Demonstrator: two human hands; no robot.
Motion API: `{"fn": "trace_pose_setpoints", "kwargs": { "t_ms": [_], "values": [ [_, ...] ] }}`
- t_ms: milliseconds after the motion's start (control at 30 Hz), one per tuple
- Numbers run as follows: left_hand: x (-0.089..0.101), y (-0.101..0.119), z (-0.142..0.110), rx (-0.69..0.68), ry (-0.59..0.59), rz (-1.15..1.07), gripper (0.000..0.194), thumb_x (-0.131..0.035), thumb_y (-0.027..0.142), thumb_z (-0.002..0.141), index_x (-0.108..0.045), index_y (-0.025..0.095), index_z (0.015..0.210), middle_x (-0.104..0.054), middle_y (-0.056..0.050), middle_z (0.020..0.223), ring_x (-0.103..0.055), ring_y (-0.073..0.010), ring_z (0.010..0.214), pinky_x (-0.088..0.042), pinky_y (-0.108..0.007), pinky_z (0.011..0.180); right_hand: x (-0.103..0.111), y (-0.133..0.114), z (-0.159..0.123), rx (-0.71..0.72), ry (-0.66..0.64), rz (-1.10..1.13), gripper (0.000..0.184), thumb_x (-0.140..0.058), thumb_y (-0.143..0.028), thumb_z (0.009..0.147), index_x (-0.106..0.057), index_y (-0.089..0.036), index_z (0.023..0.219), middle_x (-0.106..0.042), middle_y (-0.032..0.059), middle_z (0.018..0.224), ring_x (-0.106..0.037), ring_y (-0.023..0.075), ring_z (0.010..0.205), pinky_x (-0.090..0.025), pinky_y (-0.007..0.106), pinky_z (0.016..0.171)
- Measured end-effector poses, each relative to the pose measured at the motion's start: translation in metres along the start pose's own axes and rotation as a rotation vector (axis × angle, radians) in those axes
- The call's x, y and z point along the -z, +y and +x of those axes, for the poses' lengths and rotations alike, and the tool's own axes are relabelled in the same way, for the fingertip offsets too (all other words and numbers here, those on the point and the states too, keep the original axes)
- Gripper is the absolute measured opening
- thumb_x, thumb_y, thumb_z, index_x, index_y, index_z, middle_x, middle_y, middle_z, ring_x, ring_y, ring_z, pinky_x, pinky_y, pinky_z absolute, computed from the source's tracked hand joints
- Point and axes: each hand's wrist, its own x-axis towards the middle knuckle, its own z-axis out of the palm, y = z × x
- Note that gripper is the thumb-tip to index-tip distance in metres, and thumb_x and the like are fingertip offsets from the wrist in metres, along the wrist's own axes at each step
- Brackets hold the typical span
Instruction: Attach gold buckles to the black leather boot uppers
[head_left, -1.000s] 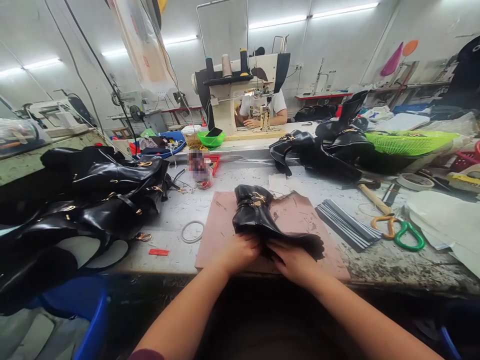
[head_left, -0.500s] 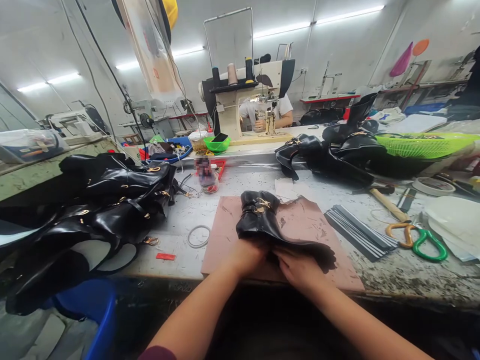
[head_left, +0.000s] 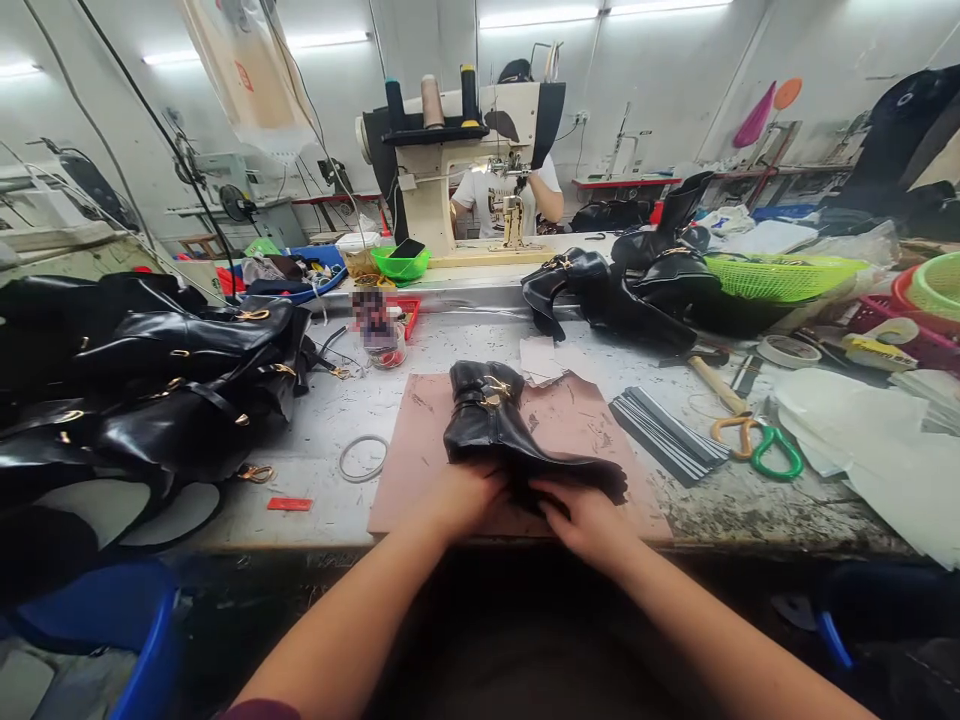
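Note:
A black leather boot upper (head_left: 491,425) with a strap and gold buckle lies on a pinkish-brown work mat (head_left: 409,440). My left hand (head_left: 469,500) is closed at its near edge, the fingertips tucked under the leather and hidden. To the right, my right hand (head_left: 581,512) grips the same near edge, its fingers curled beneath the upper and partly out of sight. The upper's flared side stretches out past my right hand. Shadow covers whatever is between the hands.
Black boot uppers (head_left: 180,400) are piled at left, with more uppers (head_left: 645,290) at the back right. Grey strips (head_left: 667,435), a hammer (head_left: 720,388) and green-and-orange-handled scissors (head_left: 776,455) lie right of the mat. A sewing machine (head_left: 465,150) stands ahead, with a person behind it.
The view has turned slightly right, so the bench appears shifted left. Both hands stay on the boot upper, and the right hand's fingers have shifted a little along its edge.

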Motion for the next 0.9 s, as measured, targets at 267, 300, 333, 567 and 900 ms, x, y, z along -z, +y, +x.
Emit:
{"fn": "trace_pose_setpoints", "kwargs": {
  "t_ms": [267,300,333,567,900],
  "values": [
    [0.011,0.003,-0.001,-0.013,-0.082,0.071,0.018,-0.056,0.019,0.081,-0.065,0.013,0.095,-0.066,-0.009,0.099,-0.062,-0.0240,0.089,-0.053,-0.033,0.076,-0.010,-0.010,0.013,0.087,0.070,-0.196,0.019,-0.048,-0.011,0.073,-0.065,-0.018,0.069,-0.068,0.0072,0.072,-0.064,0.0213,0.067,-0.047,0.027,0.057],
    [0.009,0.003,-0.001,-0.006,-0.085,0.081,0.018,-0.056,0.020,0.081,-0.065,0.013,0.094,-0.066,-0.009,0.098,-0.062,-0.0241,0.088,-0.053,-0.034,0.075,-0.011,-0.008,0.015,0.072,0.090,-0.211,0.019,-0.047,-0.011,0.073,-0.064,-0.018,0.066,-0.067,0.0064,0.068,-0.063,0.0201,0.062,-0.045,0.026,0.053],
    [0.006,0.004,-0.001,0.003,-0.085,0.089,0.017,-0.056,0.021,0.081,-0.065,0.012,0.092,-0.066,-0.009,0.097,-0.062,-0.0245,0.088,-0.053,-0.034,0.074,-0.012,-0.007,0.016,0.050,0.111,-0.223,0.020,-0.046,-0.011,0.073,-0.063,-0.018,0.065,-0.066,0.0056,0.064,-0.061,0.0192,0.057,-0.042,0.026,0.049],
    [-0.009,0.003,0.002,0.049,-0.080,0.136,0.021,-0.043,0.011,0.086,-0.063,0.010,0.088,-0.067,-0.011,0.088,-0.064,-0.0244,0.078,-0.054,-0.036,0.066,-0.019,-0.005,0.013,-0.004,0.172,-0.256,0.019,-0.048,-0.018,0.073,-0.066,-0.019,0.079,-0.069,0.0055,0.073,-0.064,0.0218,0.062,-0.046,0.028,0.051],
    [-0.003,0.002,-0.016,-0.071,-0.100,0.109,0.031,-0.048,0.021,0.085,-0.057,0.005,0.111,-0.060,-0.017,0.115,-0.053,-0.0267,0.112,-0.043,-0.038,0.096,-0.019,-0.005,-0.001,0.176,0.103,-0.194,0.030,-0.044,-0.009,0.073,-0.067,-0.019,0.092,-0.067,0.0083,0.086,-0.062,0.0228,0.079,-0.053,0.034,0.070]
  ]
}}
